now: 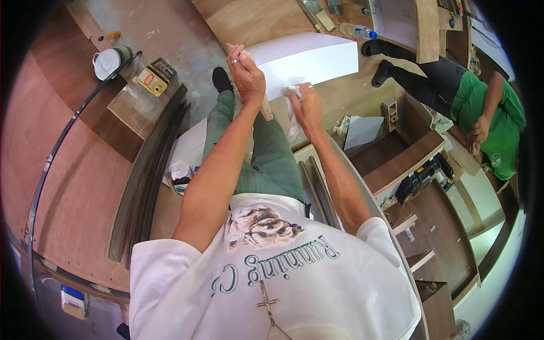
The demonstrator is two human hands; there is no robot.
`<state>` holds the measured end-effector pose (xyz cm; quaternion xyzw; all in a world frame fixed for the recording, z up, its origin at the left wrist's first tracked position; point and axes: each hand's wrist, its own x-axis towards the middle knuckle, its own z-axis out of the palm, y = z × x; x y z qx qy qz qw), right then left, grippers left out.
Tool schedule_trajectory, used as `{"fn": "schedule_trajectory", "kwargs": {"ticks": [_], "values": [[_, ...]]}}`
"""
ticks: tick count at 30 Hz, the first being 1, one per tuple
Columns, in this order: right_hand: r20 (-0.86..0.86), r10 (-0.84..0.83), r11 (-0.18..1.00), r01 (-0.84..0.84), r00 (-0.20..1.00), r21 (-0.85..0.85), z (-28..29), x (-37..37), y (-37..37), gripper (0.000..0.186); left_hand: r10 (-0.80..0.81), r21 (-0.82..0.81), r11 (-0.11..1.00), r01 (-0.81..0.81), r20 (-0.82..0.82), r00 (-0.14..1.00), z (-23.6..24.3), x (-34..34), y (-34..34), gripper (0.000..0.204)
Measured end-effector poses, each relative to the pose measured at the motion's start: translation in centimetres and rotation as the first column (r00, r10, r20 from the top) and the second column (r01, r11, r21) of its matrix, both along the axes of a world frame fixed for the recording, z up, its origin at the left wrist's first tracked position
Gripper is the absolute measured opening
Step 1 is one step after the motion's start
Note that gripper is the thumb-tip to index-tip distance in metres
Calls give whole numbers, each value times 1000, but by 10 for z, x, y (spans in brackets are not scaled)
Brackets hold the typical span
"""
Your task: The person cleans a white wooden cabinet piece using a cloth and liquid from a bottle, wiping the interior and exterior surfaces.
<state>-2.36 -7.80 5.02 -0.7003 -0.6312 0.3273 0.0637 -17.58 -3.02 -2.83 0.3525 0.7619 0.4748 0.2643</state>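
Observation:
In front of me is a white-faced board (311, 61) with a bare wooden edge (266, 109). My left hand (247, 78) is closed around that wooden edge near its upper end, a ring on one finger. Bunched in my right hand (307, 112) is a white cloth (293, 118), pressed against or just over the white face's lower part. Loose cloth hangs below the fingers. The board's underside and what bears it cannot be made out.
A co-worker in a green shirt (494, 122) sits at the right, legs stretched toward a water bottle (357, 30). Open wooden cabinet boxes (408, 153) and a power tool (422, 180) lie right. Left are dark strips (148, 181), a yellow tin (152, 81) and a black hose (52, 153).

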Motion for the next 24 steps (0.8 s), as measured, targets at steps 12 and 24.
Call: {"fn": "schedule_trajectory", "kwargs": {"ticks": [12,24], "values": [[59,-97,995,96,994,17,-2,-12,-16,18,-12,-13,1000,13,86,996,4,1,0,33],[29,-130,991,131,991,-14,-6,-22,-25,20,-1,-22,1000,2,25,1000,1,3,-1,38]]}}
